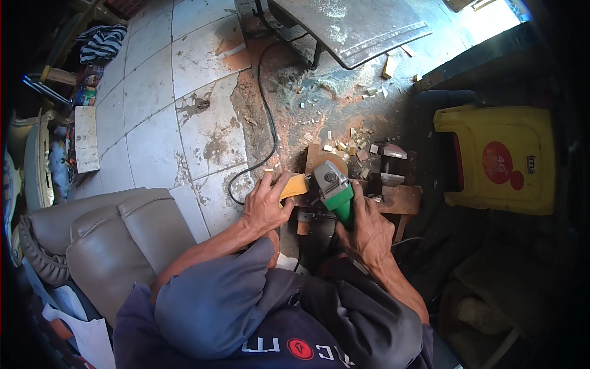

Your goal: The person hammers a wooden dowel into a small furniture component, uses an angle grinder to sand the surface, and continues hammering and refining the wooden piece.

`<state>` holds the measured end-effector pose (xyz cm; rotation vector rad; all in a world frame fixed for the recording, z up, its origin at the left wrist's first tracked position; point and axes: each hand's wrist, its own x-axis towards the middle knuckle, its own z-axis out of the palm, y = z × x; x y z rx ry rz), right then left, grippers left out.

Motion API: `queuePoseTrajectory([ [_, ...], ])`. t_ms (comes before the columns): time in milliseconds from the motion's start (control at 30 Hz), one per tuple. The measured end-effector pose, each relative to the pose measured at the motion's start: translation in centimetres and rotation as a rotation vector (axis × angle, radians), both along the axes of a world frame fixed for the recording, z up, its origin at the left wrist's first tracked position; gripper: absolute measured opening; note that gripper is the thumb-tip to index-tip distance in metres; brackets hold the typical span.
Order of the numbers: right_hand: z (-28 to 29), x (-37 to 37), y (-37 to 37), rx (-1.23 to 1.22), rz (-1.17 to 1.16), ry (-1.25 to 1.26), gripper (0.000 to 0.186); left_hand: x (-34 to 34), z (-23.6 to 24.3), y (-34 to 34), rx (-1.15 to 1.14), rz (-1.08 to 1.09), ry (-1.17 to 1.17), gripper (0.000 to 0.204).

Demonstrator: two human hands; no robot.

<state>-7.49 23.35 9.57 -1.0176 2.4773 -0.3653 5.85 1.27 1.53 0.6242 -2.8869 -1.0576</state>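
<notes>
In the middle of the view my right hand (372, 230) is wrapped round the green body of an angle grinder (339, 200). The grinder's metal head points away from me, with a round tan disc (332, 163) at its far side. My left hand (265, 202) grips a small yellowish wooden block (295, 186) from the left. The block's right end is close beside the grinder's head; whether they touch I cannot tell. Beneath and beyond both hands stands a low wooden work stand (399, 200) with metal clamp pieces (393, 178) on it.
Wood offcuts (353, 146) and sawdust lie beyond the stand. A black cable (270, 117) curves over the tiled floor (150, 135). A yellow plastic stool (531, 160) is at right, a padded seat (117, 237) at left. A dusty table (362, 37) stands at the far side.
</notes>
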Motion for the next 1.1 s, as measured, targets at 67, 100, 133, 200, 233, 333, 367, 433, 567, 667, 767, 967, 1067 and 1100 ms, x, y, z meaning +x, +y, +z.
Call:
queuePoseTrajectory([
  [67, 0.1, 0.0, -0.1, -0.002, -0.014, -0.034, 0.101, -0.1, 0.2, -0.1, 0.008, 0.000, -0.013, 0.062],
  [100, 0.1, 0.0, -0.1, 0.004, -0.013, -0.042, 0.101, -0.2, 0.2, -0.1, 0.014, -0.001, -0.017, 0.061],
  [133, 0.2, 0.0, -0.1, 0.010, -0.012, -0.050, 0.101, -0.2, 0.1, 0.0, -0.001, -0.001, 0.004, 0.061],
  [200, 0.2, 0.1, -0.2, 0.013, -0.020, -0.068, 0.100, -0.2, -0.3, 0.0, -0.034, -0.001, 0.045, 0.061],
  [233, 0.2, 0.1, -0.2, 0.015, -0.024, -0.077, 0.100, -0.2, -0.3, 0.0, -0.033, -0.005, 0.041, 0.061],
  [333, 0.5, 0.0, -0.4, 0.048, -0.021, -0.086, 0.100, -0.1, 0.0, 0.0, -0.018, -0.005, 0.007, 0.061],
  [367, 0.6, 0.1, -0.3, 0.042, -0.022, -0.090, 0.099, -0.1, 0.2, 0.0, -0.002, -0.002, -0.013, 0.060],
  [433, 0.6, 0.2, -0.1, 0.032, -0.023, -0.098, 0.099, -0.1, 0.1, 0.0, 0.008, 0.000, -0.019, 0.060],
  [567, 0.4, 0.3, 0.1, 0.010, -0.020, -0.077, 0.098, -0.1, -0.1, 0.1, -0.024, -0.005, 0.017, 0.060],
  [667, 0.6, 0.2, 0.0, 0.013, -0.013, -0.081, 0.098, -0.1, 0.1, 0.0, -0.053, -0.010, 0.037, 0.061],
  [767, 0.8, 0.1, -0.1, 0.016, -0.019, -0.080, 0.098, -0.1, 0.0, 0.0, -0.075, -0.016, 0.052, 0.062],
  [967, 0.7, 0.1, -0.2, 0.015, -0.045, -0.084, 0.100, 0.0, -0.6, -0.2, -0.122, -0.047, 0.118, 0.063],
  [1067, 0.9, 0.1, -0.4, 0.022, -0.041, -0.082, 0.101, 0.1, -0.3, -0.2, -0.119, -0.042, 0.133, 0.062],
  [1100, 1.1, 0.1, -0.4, 0.027, -0.042, -0.086, 0.101, 0.1, -0.3, -0.1, -0.117, -0.041, 0.138, 0.062],
])
